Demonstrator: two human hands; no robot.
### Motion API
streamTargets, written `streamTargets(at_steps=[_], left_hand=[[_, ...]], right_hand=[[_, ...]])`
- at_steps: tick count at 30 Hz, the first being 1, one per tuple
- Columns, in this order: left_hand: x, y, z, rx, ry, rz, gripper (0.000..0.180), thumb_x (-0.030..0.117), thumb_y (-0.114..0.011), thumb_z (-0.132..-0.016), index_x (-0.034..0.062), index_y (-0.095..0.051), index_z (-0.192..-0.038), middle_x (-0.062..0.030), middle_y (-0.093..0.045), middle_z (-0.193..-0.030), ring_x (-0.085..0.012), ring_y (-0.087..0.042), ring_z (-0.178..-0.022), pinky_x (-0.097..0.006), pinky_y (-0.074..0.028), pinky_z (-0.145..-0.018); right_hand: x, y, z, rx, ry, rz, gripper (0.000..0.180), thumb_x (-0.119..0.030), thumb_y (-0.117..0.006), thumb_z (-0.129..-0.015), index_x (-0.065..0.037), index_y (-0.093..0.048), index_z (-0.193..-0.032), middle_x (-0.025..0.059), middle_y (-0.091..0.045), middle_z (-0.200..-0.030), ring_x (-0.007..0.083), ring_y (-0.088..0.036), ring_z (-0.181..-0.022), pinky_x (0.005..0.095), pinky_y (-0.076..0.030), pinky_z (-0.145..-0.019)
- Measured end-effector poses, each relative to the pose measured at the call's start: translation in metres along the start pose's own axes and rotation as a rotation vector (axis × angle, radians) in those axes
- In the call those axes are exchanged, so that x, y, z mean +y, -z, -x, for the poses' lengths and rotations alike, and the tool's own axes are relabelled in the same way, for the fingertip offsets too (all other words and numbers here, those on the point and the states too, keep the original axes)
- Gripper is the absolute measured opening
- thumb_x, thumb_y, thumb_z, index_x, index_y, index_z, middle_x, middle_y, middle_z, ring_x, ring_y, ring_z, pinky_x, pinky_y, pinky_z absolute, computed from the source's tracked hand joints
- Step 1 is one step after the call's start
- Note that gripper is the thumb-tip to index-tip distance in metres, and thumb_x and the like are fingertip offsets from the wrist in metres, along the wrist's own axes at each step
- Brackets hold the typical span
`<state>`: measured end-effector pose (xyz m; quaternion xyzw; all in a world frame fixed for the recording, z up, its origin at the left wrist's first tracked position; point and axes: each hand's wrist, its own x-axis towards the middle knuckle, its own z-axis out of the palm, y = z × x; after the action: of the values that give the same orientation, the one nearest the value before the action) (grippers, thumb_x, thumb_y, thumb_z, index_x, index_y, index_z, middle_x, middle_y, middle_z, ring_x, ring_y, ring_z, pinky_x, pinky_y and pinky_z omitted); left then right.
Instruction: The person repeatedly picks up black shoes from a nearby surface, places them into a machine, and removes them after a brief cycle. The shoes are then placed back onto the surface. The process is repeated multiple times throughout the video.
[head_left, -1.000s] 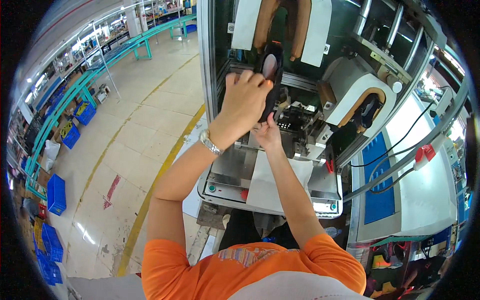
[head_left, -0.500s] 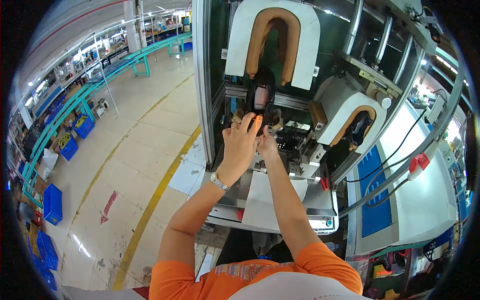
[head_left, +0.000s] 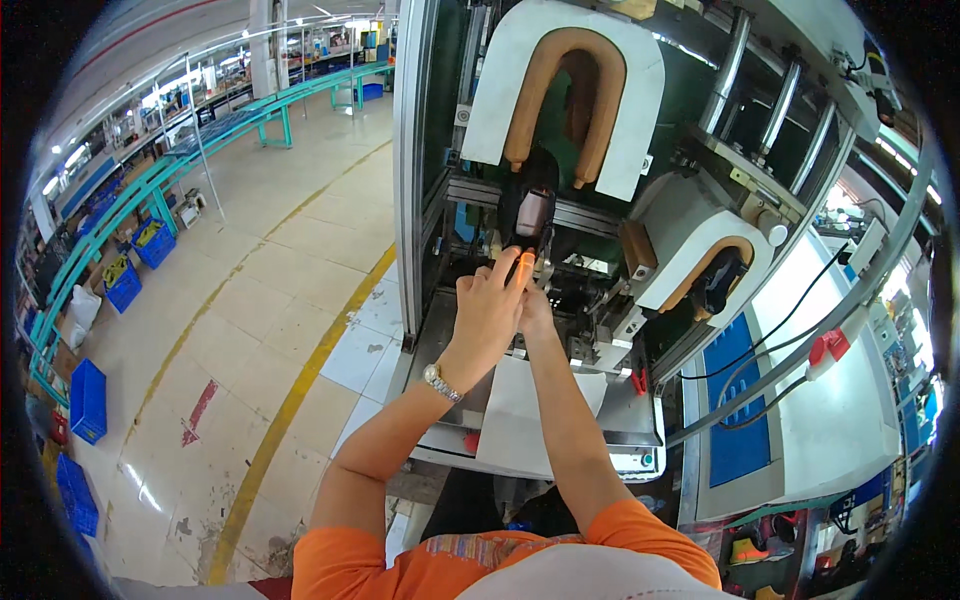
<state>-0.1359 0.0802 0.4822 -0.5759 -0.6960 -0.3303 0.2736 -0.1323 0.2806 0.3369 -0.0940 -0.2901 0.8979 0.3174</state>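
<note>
A black shoe upper (head_left: pixel 530 195) with a pale panel stands in the machine, its far end just below the brown padded U-shaped clamp (head_left: pixel 614 75). My left hand (head_left: pixel 488 315), with a wristwatch on its wrist, is closed over the near end of the upper; one fingertip shows bright orange. Close beside it, my right hand (head_left: pixel 535 310) grips the same end from the right, its fingers mostly hidden behind the left hand. A second dark upper (head_left: pixel 718 280) sits inside the smaller padded clamp (head_left: pixel 745 250) at the right.
A white sheet (head_left: pixel 525 425) lies on the machine's front ledge. Metal brackets and jaws (head_left: pixel 600 345) crowd the space right of my hands. A grey hose (head_left: pixel 800 335) slants past the right side. Blue crates (head_left: pixel 88 400) stand on the floor far left.
The metal jaws and light brown pieces beside the upper show less around my fingers now. Both hands stay on the upper's near end; the whole view has shifted slightly.
</note>
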Motion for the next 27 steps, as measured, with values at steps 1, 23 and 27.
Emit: streamTargets(at_steps=[1,23,27], left_hand=[[0.005,-0.003,-0.001,-0.008,0.005,0.024,0.053,0.006,-0.057,-0.072,0.0063,-0.046,-0.124,-0.0098,-0.043,-0.12,-0.0232,-0.053,-0.09,-0.038,-0.039,-0.072],[-0.141,-0.094,0.335,-0.053,1.136,0.244,0.065,0.01,-0.069,-0.067,-0.0033,-0.039,-0.122,-0.0194,-0.049,-0.116,-0.0293,-0.047,-0.11,-0.038,-0.037,-0.094],[-0.109,-0.087,0.331,-0.034,1.428,0.846,0.073,0.011,-0.071,-0.066,-0.0047,-0.033,-0.126,-0.0168,-0.049,-0.111,-0.0246,-0.052,-0.099,-0.033,-0.043,-0.085]], right_hand=[[-0.003,0.014,-0.004,-0.014,0.003,0.0,0.03,-0.039,-0.042,-0.094,-0.017,-0.059,-0.106,0.0009,-0.065,-0.093,0.0162,-0.059,-0.091,0.032,-0.044,-0.082],[-0.049,0.061,0.17,0.318,-0.206,0.224,0.026,-0.015,-0.058,-0.085,-0.015,-0.052,-0.11,0.0019,-0.059,-0.111,0.0153,-0.052,-0.102,0.038,-0.036,-0.091],[-0.037,0.088,0.197,0.353,-0.221,0.195,0.018,-0.013,-0.059,-0.084,-0.015,-0.055,-0.101,0.0015,-0.061,-0.1,0.0153,-0.055,-0.092,0.0354,-0.039,-0.087]])
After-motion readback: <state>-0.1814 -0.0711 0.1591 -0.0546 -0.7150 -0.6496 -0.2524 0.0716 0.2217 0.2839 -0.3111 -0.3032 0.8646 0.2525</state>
